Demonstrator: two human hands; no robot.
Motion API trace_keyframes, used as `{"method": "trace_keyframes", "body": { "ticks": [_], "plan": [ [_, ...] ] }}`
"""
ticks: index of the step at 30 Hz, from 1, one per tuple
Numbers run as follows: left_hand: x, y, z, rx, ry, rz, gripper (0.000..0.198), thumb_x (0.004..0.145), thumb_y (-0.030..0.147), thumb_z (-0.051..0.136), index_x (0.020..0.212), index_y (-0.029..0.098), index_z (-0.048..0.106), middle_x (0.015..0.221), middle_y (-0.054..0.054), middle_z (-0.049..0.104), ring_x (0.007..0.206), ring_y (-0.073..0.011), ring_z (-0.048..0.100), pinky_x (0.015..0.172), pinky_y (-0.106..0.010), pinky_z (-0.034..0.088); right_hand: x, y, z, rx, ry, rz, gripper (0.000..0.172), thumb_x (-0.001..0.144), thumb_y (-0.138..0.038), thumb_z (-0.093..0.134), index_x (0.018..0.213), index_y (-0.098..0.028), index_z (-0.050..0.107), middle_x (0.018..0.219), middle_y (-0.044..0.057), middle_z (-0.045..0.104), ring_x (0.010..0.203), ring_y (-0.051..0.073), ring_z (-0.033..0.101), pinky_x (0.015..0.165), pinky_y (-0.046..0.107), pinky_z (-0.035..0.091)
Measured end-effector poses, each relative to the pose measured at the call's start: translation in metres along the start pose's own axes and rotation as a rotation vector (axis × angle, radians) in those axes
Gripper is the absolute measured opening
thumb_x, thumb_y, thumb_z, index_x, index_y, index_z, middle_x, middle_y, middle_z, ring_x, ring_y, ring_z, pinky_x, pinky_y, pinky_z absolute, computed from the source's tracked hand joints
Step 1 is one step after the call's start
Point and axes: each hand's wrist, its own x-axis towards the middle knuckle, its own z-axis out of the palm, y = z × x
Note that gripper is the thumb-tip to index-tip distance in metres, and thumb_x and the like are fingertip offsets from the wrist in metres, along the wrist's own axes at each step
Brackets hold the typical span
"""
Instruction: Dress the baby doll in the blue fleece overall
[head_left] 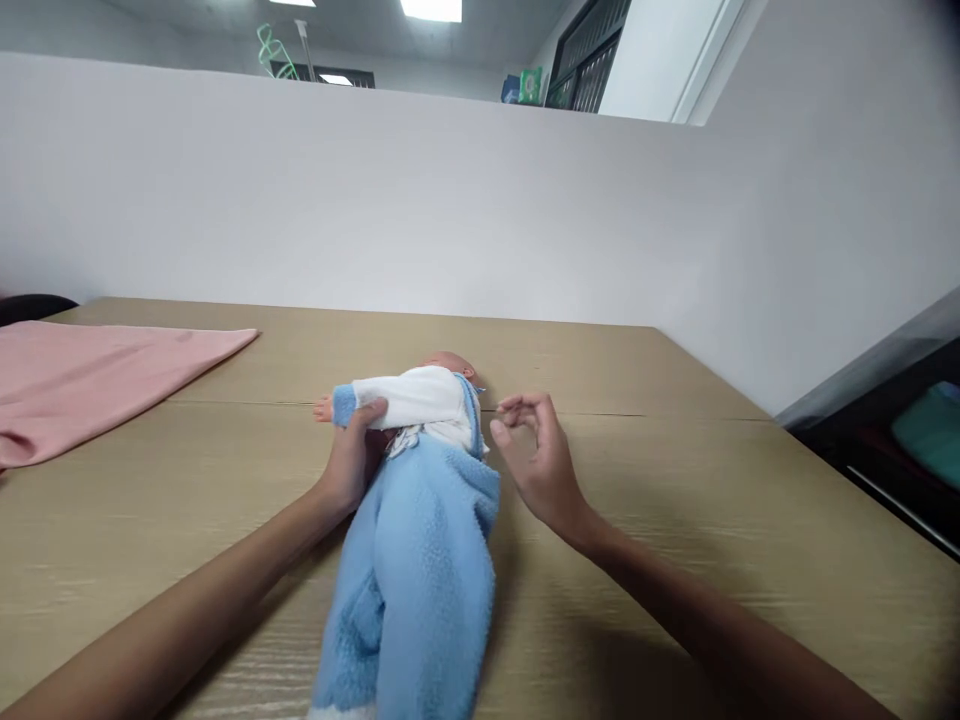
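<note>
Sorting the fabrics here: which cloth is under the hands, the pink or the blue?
The blue fleece dressing the doll; the left hand grips it. The pink cloth lies untouched at far left.

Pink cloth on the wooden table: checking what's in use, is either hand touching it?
No, the pink cloth lies apart at the table's left, untouched.

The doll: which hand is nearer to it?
Left. The left hand grips the doll at its white sleeve; the right hand hovers just beside its right side, fingers curled, apparently not touching.
</note>
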Motion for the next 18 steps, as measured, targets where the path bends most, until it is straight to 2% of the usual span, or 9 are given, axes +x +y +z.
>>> {"method": "trace_keyframes", "body": {
  "ticks": [2, 4, 8, 11, 13, 18],
  "plan": [
    [-0.003, 0.002, 0.008, -0.1, 0.031, -0.08, 0.068, 0.095, 0.068, 0.045, 0.137, 0.018, 0.063, 0.115, -0.011, 0.083, 0.109, -0.0367, 0.079, 0.095, -0.051, 0.065, -0.018, 0.017, -0.001, 0.048, -0.081, 0.102, 0.02, 0.101, -0.037, 0.069, 0.114, -0.026, 0.058, 0.109, 0.005, 0.068, 0.098, 0.022, 0.066, 0.093, 0.043, 0.056],
    [-0.004, 0.002, 0.015, -0.15, 0.102, -0.095, 0.065, 0.095, 0.065, 0.041, 0.138, 0.021, 0.063, 0.117, -0.009, 0.083, 0.111, -0.037, 0.079, 0.095, -0.052, 0.066, -0.034, 0.023, 0.0, 0.114, -0.171, 0.132, 0.02, 0.103, -0.039, 0.067, 0.117, -0.027, 0.058, 0.113, 0.006, 0.069, 0.103, 0.023, 0.068, 0.096, 0.044, 0.056],
    [-0.006, -0.005, 0.02, -0.104, 0.167, -0.044, 0.065, 0.098, 0.065, 0.033, 0.138, 0.025, 0.063, 0.124, -0.005, 0.082, 0.122, -0.0365, 0.076, 0.094, -0.052, 0.068, -0.05, 0.011, 0.004, 0.276, -0.207, 0.124, 0.022, 0.108, -0.041, 0.061, 0.128, -0.031, 0.057, 0.123, 0.006, 0.067, 0.116, 0.024, 0.066, 0.105, 0.042, 0.056],
    [-0.009, -0.01, 0.019, -0.039, 0.171, -0.028, 0.068, 0.098, 0.069, 0.03, 0.137, 0.026, 0.064, 0.125, -0.004, 0.082, 0.125, -0.0371, 0.074, 0.092, -0.053, 0.068, -0.051, -0.003, 0.007, 0.384, -0.199, 0.168, 0.027, 0.109, -0.042, 0.058, 0.135, -0.034, 0.055, 0.13, 0.005, 0.065, 0.122, 0.023, 0.065, 0.109, 0.042, 0.055],
    [-0.01, -0.011, 0.018, -0.018, 0.182, -0.032, 0.069, 0.098, 0.07, 0.029, 0.138, 0.026, 0.063, 0.121, -0.004, 0.083, 0.122, -0.0376, 0.075, 0.091, -0.053, 0.068, -0.047, -0.009, 0.009, 0.386, -0.238, 0.173, 0.035, 0.107, -0.042, 0.062, 0.14, -0.035, 0.055, 0.136, 0.005, 0.065, 0.126, 0.024, 0.064, 0.112, 0.044, 0.053],
    [-0.008, -0.013, 0.013, 0.008, 0.17, -0.024, 0.069, 0.101, 0.07, 0.024, 0.144, 0.027, 0.058, 0.112, -0.002, 0.084, 0.115, -0.0354, 0.077, 0.09, -0.051, 0.066, -0.034, -0.014, 0.02, 0.282, -0.258, 0.251, 0.038, 0.099, -0.045, 0.075, 0.132, -0.031, 0.065, 0.127, 0.006, 0.072, 0.112, 0.027, 0.067, 0.104, 0.048, 0.056]
  ]
}}
